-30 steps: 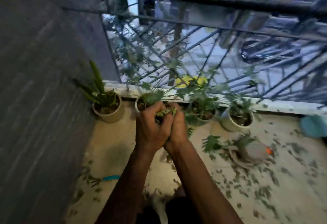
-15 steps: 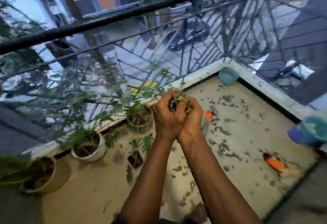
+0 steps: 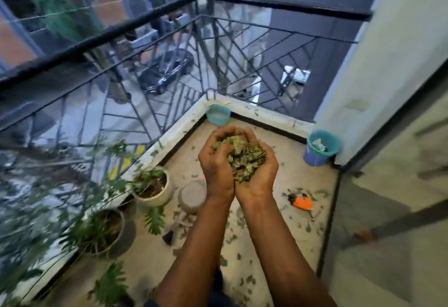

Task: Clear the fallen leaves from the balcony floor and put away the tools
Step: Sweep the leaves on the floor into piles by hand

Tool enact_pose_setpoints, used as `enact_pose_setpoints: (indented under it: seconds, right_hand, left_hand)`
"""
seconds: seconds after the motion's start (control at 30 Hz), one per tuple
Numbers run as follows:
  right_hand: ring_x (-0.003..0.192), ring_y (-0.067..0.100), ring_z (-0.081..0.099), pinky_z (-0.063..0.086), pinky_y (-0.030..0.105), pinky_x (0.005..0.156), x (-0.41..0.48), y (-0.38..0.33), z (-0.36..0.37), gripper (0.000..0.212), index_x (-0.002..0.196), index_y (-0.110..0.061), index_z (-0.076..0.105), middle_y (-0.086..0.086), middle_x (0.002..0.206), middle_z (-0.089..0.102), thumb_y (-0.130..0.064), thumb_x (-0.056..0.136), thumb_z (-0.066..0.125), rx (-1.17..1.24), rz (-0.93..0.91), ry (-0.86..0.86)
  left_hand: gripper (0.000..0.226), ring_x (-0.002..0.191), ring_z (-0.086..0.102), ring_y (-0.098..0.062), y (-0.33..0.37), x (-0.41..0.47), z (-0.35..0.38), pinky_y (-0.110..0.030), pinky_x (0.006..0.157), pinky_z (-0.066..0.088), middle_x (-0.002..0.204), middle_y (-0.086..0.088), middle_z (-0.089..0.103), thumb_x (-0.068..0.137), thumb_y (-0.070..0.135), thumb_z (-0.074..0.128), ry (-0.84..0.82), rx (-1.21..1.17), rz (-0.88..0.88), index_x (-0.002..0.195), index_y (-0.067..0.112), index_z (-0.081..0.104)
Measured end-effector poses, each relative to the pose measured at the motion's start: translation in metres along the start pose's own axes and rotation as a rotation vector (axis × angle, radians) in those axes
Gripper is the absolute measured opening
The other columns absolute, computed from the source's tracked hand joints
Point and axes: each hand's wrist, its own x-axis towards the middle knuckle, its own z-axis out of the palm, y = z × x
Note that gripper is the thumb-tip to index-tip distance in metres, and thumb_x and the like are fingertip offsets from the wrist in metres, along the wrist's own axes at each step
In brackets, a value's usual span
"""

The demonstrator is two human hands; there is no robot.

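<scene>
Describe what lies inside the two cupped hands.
A heap of dry green-brown leaves fills the cup formed by the left hand and right hand. The palms beneath are covered, so anything under the leaves cannot be seen.

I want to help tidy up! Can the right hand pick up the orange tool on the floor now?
Probably not yet. The right hand and left hand are cupped together around a heap of leaves, so both are full. The orange tool lies uncovered on the floor.

An upstairs home balcony: iron railing (image 3: pixel 291 6), potted plants (image 3: pixel 151 185), a car (image 3: pixel 164 74) parked below.
</scene>
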Motion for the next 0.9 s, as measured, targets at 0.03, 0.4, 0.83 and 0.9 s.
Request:
enact_pose_setpoints:
  seconds: [0.03,0.4,0.83,0.9]
  right_hand:
    - [0.093,0.022,0.069,0.054,0.034,0.094,0.012,-0.013,-0.003,0.032,0.098,-0.01,0.073,0.006,0.098,0.072,-0.023,0.1,0.043,0.006,-0.034,0.003]
    - [0.082,0.019,0.069,0.056,0.028,0.08,0.196,-0.107,0.016,0.019,0.097,-0.01,0.073,0.004,0.092,0.07,-0.022,0.1,0.059,0.017,-0.17,0.126]
    - [0.076,0.024,0.073,0.06,0.034,0.076,0.331,-0.194,0.016,0.035,0.074,-0.012,0.079,0.008,0.087,0.073,-0.024,0.095,0.053,0.107,-0.316,0.329]
    - [0.076,0.023,0.073,0.059,0.034,0.077,0.353,-0.215,0.01,0.03,0.074,-0.012,0.08,0.007,0.086,0.074,-0.023,0.091,0.057,0.104,-0.321,0.343]
  left_hand:
    - [0.032,0.096,0.071,-0.028,-0.012,0.008,0.014,-0.033,0.082,0.059,0.103,-0.019,0.075,0.08,-0.007,0.053,-0.018,0.022,-0.011,0.103,0.0,0.074]
    - [0.033,0.091,0.073,-0.026,-0.093,0.156,0.15,-0.034,0.078,0.06,0.094,-0.012,0.077,0.084,-0.013,0.051,-0.179,0.087,-0.152,0.094,0.004,0.078]
    - [0.041,0.112,0.066,-0.049,-0.211,0.271,0.254,-0.059,0.102,0.054,0.111,-0.025,0.073,0.099,0.038,0.057,-0.408,-0.036,-0.464,0.103,0.002,0.076]
    - [0.043,0.112,0.066,-0.05,-0.231,0.283,0.277,-0.059,0.101,0.054,0.109,-0.024,0.074,0.099,0.043,0.058,-0.397,0.0,-0.508,0.099,0.005,0.079]
